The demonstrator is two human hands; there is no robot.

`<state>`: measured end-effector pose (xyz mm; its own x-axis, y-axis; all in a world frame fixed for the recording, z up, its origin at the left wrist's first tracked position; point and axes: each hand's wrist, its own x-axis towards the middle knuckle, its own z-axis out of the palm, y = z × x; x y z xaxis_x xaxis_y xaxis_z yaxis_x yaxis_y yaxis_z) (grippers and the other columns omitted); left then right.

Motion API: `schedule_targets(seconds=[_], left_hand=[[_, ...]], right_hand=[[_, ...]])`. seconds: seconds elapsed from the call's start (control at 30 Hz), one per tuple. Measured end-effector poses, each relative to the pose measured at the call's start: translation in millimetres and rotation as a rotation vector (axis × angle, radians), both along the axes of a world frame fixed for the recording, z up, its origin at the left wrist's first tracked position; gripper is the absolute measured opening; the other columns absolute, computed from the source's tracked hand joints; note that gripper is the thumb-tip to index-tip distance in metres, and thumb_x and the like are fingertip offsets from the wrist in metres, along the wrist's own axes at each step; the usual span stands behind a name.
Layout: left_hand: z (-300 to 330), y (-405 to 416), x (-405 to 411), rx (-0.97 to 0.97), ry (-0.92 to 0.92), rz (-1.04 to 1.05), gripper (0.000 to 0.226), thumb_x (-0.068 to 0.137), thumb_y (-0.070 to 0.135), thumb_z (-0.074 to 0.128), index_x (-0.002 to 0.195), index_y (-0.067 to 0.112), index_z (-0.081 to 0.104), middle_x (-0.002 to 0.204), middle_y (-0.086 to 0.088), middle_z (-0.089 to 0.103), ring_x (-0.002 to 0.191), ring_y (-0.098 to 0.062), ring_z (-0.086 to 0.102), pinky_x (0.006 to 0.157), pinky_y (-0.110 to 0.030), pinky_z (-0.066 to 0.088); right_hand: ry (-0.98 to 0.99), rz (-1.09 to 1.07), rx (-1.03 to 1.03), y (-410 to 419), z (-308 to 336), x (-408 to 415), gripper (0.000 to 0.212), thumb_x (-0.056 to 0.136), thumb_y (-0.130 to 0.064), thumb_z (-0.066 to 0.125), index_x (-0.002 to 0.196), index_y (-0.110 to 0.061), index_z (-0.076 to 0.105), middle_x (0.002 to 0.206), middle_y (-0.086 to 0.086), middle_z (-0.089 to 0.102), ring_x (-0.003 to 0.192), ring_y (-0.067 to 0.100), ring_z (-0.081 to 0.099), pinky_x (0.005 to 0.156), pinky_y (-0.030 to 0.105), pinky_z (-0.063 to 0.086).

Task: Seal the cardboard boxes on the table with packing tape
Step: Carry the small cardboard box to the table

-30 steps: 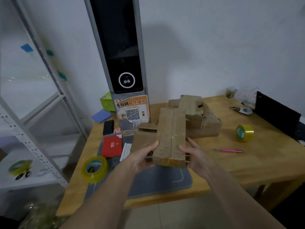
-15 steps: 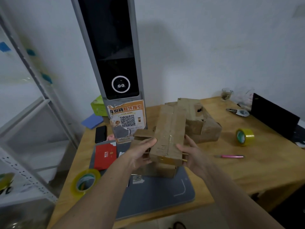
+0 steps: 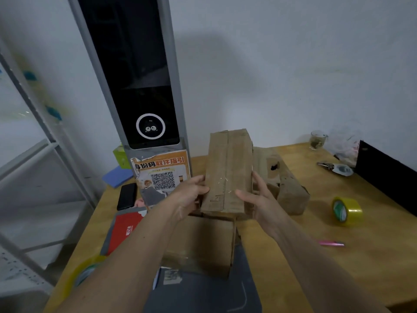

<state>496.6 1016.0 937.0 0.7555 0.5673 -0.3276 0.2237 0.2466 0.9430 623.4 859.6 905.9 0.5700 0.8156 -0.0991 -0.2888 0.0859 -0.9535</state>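
I hold a long narrow cardboard box (image 3: 228,170) in the air above the table, its taped seam facing me. My left hand (image 3: 190,195) grips its left side and my right hand (image 3: 259,199) grips its right side near the lower end. Below it a second cardboard box (image 3: 203,242) lies on the dark mat (image 3: 203,294). A third, torn box (image 3: 282,179) sits behind on the right. One yellow tape roll (image 3: 346,211) stands at the right; another tape roll (image 3: 83,272) lies at the left edge, partly hidden by my forearm.
A tall grey kiosk (image 3: 135,86) with a QR poster stands at the back left of the wooden table (image 3: 338,267). A phone (image 3: 127,196), a red booklet (image 3: 126,229), a pink cutter (image 3: 331,243), keys (image 3: 336,168), a glass (image 3: 318,140) and a black panel (image 3: 388,177) also sit here. Metal shelving (image 3: 33,177) stands left.
Both hands have lifted the narrow box up off the lower box and tilted its far end upward. The view has shifted closer to the table.
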Motion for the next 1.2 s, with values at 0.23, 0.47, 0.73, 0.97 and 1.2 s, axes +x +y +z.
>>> schedule_targets(seconds=[0.23, 0.47, 0.73, 0.97, 1.2], left_hand=[[13.5, -1.6, 95.7, 0.039, 0.019, -0.029, 0.033, 0.095, 0.014, 0.052, 0.127, 0.009, 0.055, 0.121, -0.014, 0.061, 0.111, -0.029, 0.057, 0.088, -0.045, 0.051], [21.2, -14.7, 177.4, 0.036, -0.137, 0.178, 0.125, 0.056, 0.057, 0.078, 0.158, 0.030, 0.012, 0.150, -0.002, 0.043, 0.120, -0.018, 0.050, 0.105, -0.042, 0.042], [-2.2, -8.2, 207.2, 0.010, -0.260, 0.343, 0.121, 0.047, 0.050, 0.095, 0.150, 0.031, 0.034, 0.131, -0.001, 0.065, 0.115, -0.023, 0.066, 0.099, -0.045, 0.053], [-29.2, -8.5, 201.1, -0.338, -0.421, 0.281, 0.038, 0.080, 0.042, 0.061, 0.093, 0.013, 0.082, 0.102, -0.015, 0.074, 0.082, -0.026, 0.072, 0.078, -0.040, 0.057], [-78.0, -4.9, 195.1, -0.271, -0.572, 0.338, 0.045, 0.077, 0.045, 0.059, 0.102, 0.014, 0.080, 0.114, -0.016, 0.072, 0.091, -0.028, 0.072, 0.083, -0.045, 0.058]], right_hand=[[-0.296, 0.014, -0.027, 9.6, 21.1, 100.2, 0.106, 0.065, -0.042, 0.086, 0.147, -0.053, 0.018, 0.143, -0.014, 0.042, 0.125, 0.011, 0.049, 0.102, 0.044, 0.049], [-0.684, -0.027, -0.137, 18.6, 40.2, 168.8, 0.115, 0.066, -0.049, 0.083, 0.150, -0.048, 0.005, 0.136, -0.022, 0.025, 0.130, 0.002, 0.029, 0.109, 0.037, 0.037], [-0.768, 0.036, -0.083, 27.0, 23.0, 180.0, 0.095, 0.078, -0.045, 0.076, 0.148, -0.050, 0.011, 0.127, -0.017, 0.033, 0.107, -0.010, 0.039, 0.083, 0.011, 0.038], [-0.668, -0.067, 0.062, 41.4, -13.2, 182.8, 0.062, 0.076, -0.067, 0.050, 0.133, -0.054, 0.033, 0.128, -0.018, 0.043, 0.118, -0.006, 0.044, 0.094, 0.019, 0.043], [-0.765, -0.145, 0.143, 59.0, -60.4, 187.5, 0.054, 0.086, -0.051, 0.052, 0.136, -0.038, 0.034, 0.131, -0.010, 0.044, 0.116, -0.012, 0.043, 0.092, 0.005, 0.040]])
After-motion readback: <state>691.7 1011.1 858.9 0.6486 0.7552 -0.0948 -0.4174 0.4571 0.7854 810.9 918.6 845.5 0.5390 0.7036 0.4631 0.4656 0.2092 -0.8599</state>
